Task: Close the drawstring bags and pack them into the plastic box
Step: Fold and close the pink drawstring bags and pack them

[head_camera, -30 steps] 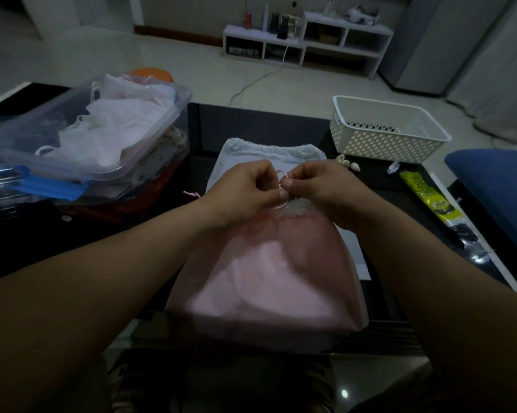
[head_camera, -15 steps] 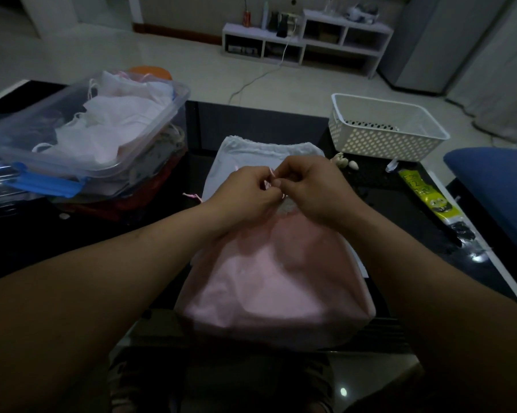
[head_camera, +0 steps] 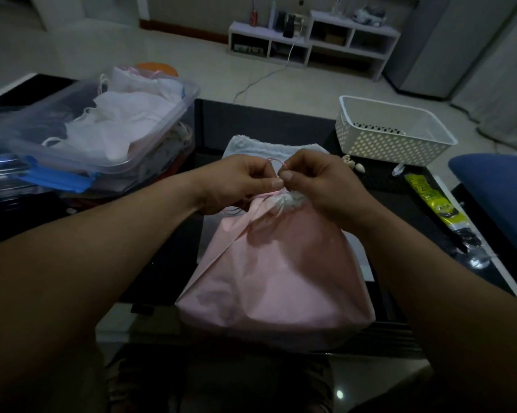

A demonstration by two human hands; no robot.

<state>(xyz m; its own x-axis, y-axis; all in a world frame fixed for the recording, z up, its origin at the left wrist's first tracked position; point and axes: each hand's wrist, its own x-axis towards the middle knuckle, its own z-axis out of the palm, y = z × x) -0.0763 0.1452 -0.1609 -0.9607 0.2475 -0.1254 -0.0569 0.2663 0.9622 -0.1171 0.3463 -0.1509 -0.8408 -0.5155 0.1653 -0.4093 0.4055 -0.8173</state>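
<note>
Fingers [head_camera: 273, 182]: curled on both hands, each thumb tip pressed to its forefinger, pinching the thin pink cord [head_camera: 276, 162]. The two thumbs sit just beside each other.
Left hand [head_camera: 236, 183]: pinches one run of cord above the bag's neck. The lower fingers are tucked under, so I cannot tell what else they hold.
Right hand [head_camera: 317, 183]: pinches the cord where it loops up. The heel of the hand is close over the gathered neck [head_camera: 284, 201].
Pink drawstring bag [head_camera: 275, 278]: lies filled on the dark table [head_camera: 251, 120], directly in front of the person. Its mouth is drawn into a tight pucker. It overlaps a flat white bag [head_camera: 251, 144].
Plastic box [head_camera: 162, 135]: clear, on the table to the left, near the pink bag but apart from it. White bags are already inside.
Step (judged): tying off the cord to lock the closure.
Method: hold even tension on both ends and draw the hands apart sideways, not upward. Seat the knot hard against the pucker so the mouth cannot creep open.
Risk: the cord is thin and the light is dim, so a slack loop or a half-formed knot is easy to miss. Check it by feel.
Packing (judged): the box looks fairly full, so lay the bag flat on top.
Bystanders: white perforated basket [head_camera: 394, 141] far right, yellow packet [head_camera: 433, 201] near the right edge.
</note>
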